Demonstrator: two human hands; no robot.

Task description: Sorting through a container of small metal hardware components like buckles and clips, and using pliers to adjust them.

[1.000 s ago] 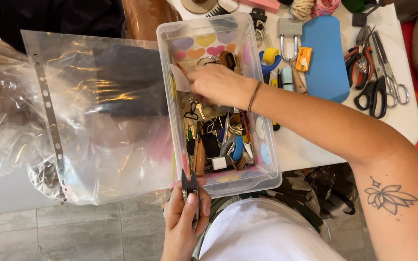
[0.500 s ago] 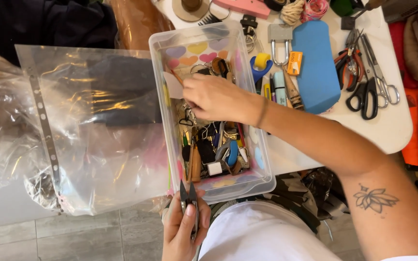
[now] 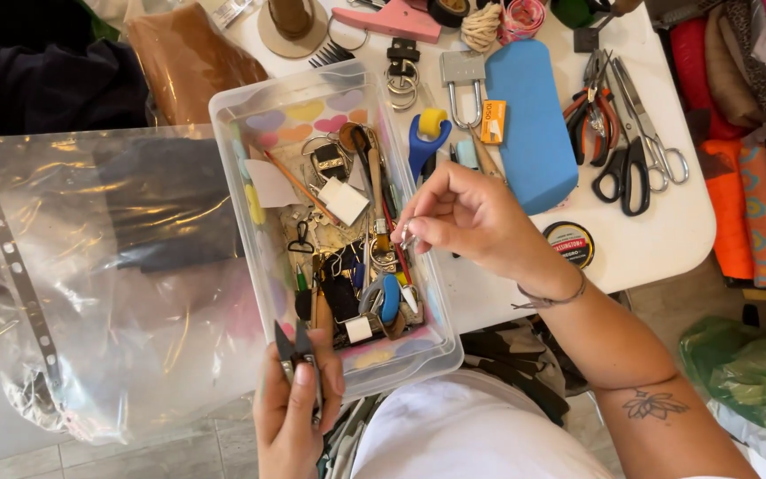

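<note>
A clear plastic box [image 3: 234, 133] with heart stickers holds several small tools, clips, key rings and pencils. My right hand [image 3: 476, 217] hovers over the box's right side, fingers pinched on a small silver metal piece [image 3: 407, 238]. My left hand [image 3: 293, 412] is at the box's near left corner, closed around small black thread snips [image 3: 294, 350] with the tips pointing up.
A large clear plastic sleeve [image 3: 90, 266] lies left of the box. On the white table [image 3: 658, 239] are a blue foam block [image 3: 525, 106], scissors and pliers [image 3: 627, 133], a metal shackle, a round tin, twine. Colourful fabrics lie at the right.
My right hand has lifted out of the box's middle and drawn back to its right side with a small metal piece pinched. The view has shifted; my left hand still holds the snips.
</note>
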